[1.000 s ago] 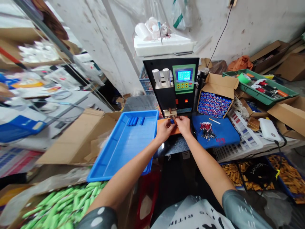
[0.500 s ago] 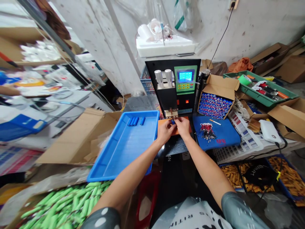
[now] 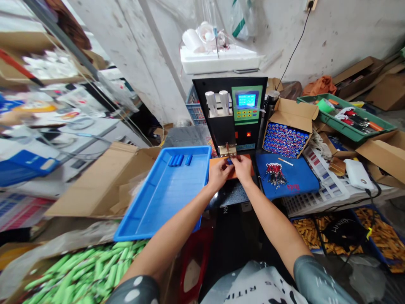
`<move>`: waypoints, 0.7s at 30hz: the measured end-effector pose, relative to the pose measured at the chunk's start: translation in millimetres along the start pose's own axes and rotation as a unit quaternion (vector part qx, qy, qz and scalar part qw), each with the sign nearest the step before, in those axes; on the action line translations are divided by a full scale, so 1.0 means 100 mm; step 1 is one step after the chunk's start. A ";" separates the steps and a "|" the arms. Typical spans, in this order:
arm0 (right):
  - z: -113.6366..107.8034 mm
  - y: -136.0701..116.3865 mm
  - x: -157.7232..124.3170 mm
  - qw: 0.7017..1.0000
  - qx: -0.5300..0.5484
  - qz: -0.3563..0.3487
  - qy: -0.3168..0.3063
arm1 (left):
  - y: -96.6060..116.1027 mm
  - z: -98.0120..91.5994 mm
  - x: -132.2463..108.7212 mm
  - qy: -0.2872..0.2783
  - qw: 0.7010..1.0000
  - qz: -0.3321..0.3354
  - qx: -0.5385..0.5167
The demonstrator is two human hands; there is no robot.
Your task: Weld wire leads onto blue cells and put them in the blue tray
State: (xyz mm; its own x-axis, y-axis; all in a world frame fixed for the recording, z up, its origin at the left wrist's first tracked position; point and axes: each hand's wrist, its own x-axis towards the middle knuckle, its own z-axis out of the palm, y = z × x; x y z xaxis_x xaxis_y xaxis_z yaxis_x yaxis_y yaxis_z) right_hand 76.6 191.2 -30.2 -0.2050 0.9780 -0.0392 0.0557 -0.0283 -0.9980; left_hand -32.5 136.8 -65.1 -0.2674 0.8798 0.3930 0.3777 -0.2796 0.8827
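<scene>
The left hand [image 3: 218, 173] and right hand [image 3: 243, 169] pinch a blue cell [image 3: 230, 161] between them, just under the welder pins [image 3: 227, 148], where a slight tilt or slip could likely throw contact off the cell's end or bring a fingertip against the pins.

You held both bare arms stretched forward, your left hand [image 3: 218, 174] and right hand [image 3: 243, 169] touching, fingertips pinched.

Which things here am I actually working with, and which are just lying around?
In use: left hand, right hand, blue cell held between them, welder, orange mat.
Lying about: blue tray, box of cells, red-wired parts, green crate, green cells.
</scene>
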 end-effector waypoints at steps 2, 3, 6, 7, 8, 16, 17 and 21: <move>-0.01 -0.01 0.00 1.000 0.002 0.002 0.000 | 0.00 0.00 0.00 0.000 1.000 -0.007 -0.004; -0.01 -0.01 -0.01 1.000 0.003 0.002 0.000 | 0.00 0.00 0.00 0.000 1.000 -0.009 -0.005; -0.01 -0.02 -0.02 1.000 0.007 0.000 -0.002 | 0.00 0.00 0.00 -0.002 1.000 -0.010 -0.006; -0.01 -0.02 -0.02 1.000 0.008 -0.001 -0.004 | 0.00 -0.01 0.00 -0.002 1.000 -0.009 -0.005; -0.02 -0.03 -0.03 1.000 0.007 0.000 -0.006 | 0.01 -0.01 0.00 -0.002 1.000 -0.008 -0.003; -0.03 0.02 -0.01 1.000 -0.009 -0.004 -0.013 | 0.01 -0.01 0.00 0.008 1.000 -0.010 0.015; -0.03 0.04 0.00 1.000 -0.010 -0.010 -0.020 | 0.01 -0.01 0.00 0.008 1.000 -0.010 0.020; -0.10 0.15 0.03 0.998 -0.012 -0.015 -0.058 | 0.03 -0.02 0.02 0.003 0.999 -0.016 0.029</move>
State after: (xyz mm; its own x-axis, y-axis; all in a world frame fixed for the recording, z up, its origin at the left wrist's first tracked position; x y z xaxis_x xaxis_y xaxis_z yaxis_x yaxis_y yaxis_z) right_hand 86.3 195.4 -44.8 -0.3179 0.9480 -0.0166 0.0716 0.0066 -0.9974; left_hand -33.1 136.8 -61.2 -0.2862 0.8855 0.3659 0.4193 -0.2276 0.8789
